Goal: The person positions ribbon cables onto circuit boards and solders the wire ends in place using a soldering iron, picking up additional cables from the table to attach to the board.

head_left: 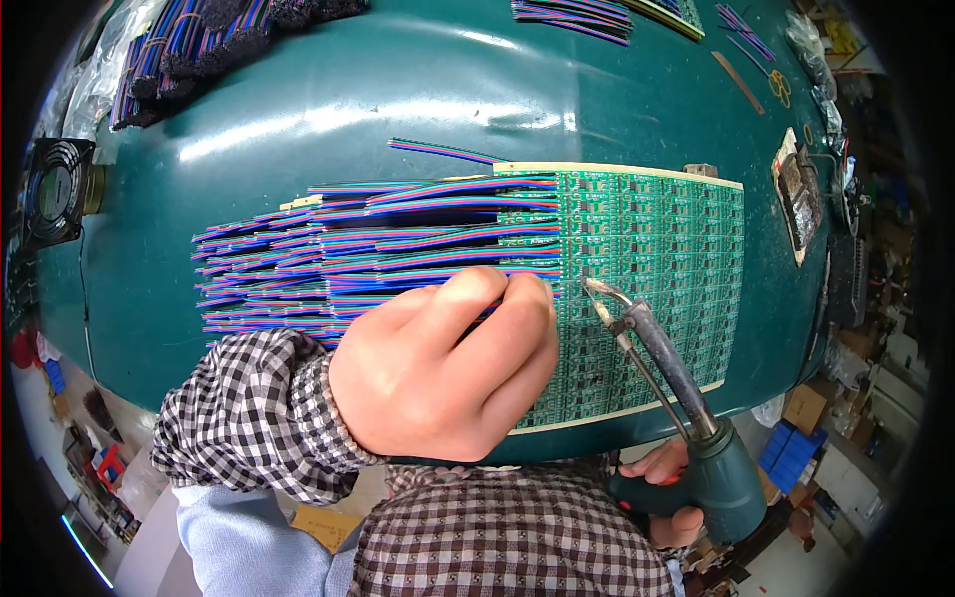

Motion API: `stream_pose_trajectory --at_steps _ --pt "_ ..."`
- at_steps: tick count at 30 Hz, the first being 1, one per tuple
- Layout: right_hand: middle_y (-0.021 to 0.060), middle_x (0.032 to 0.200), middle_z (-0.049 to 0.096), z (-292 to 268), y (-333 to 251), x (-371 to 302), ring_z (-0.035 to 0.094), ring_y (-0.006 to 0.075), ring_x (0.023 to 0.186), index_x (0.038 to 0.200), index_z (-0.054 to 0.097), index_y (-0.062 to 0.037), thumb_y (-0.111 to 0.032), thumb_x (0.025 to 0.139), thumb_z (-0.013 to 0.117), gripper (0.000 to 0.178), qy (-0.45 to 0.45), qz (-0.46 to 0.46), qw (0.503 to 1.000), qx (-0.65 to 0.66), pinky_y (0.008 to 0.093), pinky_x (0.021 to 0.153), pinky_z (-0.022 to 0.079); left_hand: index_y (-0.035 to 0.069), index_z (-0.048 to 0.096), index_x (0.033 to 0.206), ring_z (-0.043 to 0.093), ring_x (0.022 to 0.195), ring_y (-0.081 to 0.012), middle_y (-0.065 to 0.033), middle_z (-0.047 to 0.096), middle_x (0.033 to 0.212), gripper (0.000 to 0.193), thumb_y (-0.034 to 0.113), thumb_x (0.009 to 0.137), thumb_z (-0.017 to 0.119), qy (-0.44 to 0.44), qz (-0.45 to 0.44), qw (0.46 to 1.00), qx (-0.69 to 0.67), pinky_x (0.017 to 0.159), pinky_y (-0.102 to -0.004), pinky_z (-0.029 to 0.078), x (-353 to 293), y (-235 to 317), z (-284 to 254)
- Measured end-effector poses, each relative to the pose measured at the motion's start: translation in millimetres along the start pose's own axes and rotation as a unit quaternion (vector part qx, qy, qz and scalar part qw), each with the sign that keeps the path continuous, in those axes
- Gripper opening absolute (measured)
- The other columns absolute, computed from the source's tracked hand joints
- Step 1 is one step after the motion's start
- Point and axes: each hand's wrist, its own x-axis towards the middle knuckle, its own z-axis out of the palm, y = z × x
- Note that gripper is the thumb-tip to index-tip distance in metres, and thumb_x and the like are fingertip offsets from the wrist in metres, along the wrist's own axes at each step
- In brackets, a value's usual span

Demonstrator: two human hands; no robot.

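Note:
A green circuit board panel with rows of small chips and pale edge strips lies on the table. Strips of red, blue, green and black wires run from its left part out to the left. Over the lower wires my left hand is closed in a pinch at a wire strip's end on the board; its fingertips are partly hidden. My right hand grips the handle of a dark green soldering gun at the near edge. The gun's bent tip and thin feed tube meet close to the board, just right of my left fingers.
Bundled wires lie at the far left, with another wire bundle at the far middle. A small black fan stands at the left edge. Yellow-handled scissors and a soiled tray lie on the right.

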Motion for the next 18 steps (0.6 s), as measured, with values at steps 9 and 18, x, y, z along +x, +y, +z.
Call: stream_pose_trajectory --at_steps 9,18 --pt "0.0125 0.085 0.054 9.2 -11.7 2.2 0.061 0.0254 0.078 0.099 0.05 0.0073 -0.058 0.072 0.069 0.073 0.056 0.058 0.996 -0.03 0.038 0.072 0.058 -0.007 0.065 0.085 0.06 0.07 -0.0198 -0.011 0.058 0.084 0.029 0.002 0.057 0.065 0.003 -0.01 1.0 0.005 0.059 -0.0255 0.052 -0.5 0.9 -1.3" --pt "0.0094 0.081 0.054 3.9 -6.5 -6.8 0.06 0.0233 0.08 0.091 0.055 0.003 -0.059 0.07 0.07 0.067 0.02 0.085 0.996 0.019 0.0417 0.078 0.056 -0.007 0.065 0.086 0.059 0.07 -0.0207 -0.0124 0.058 0.087 0.032 0.004 0.057 0.064 -0.006 -0.001 1.0 -0.007 0.059 -0.0264 0.051 0.7 -1.3 -3.2"
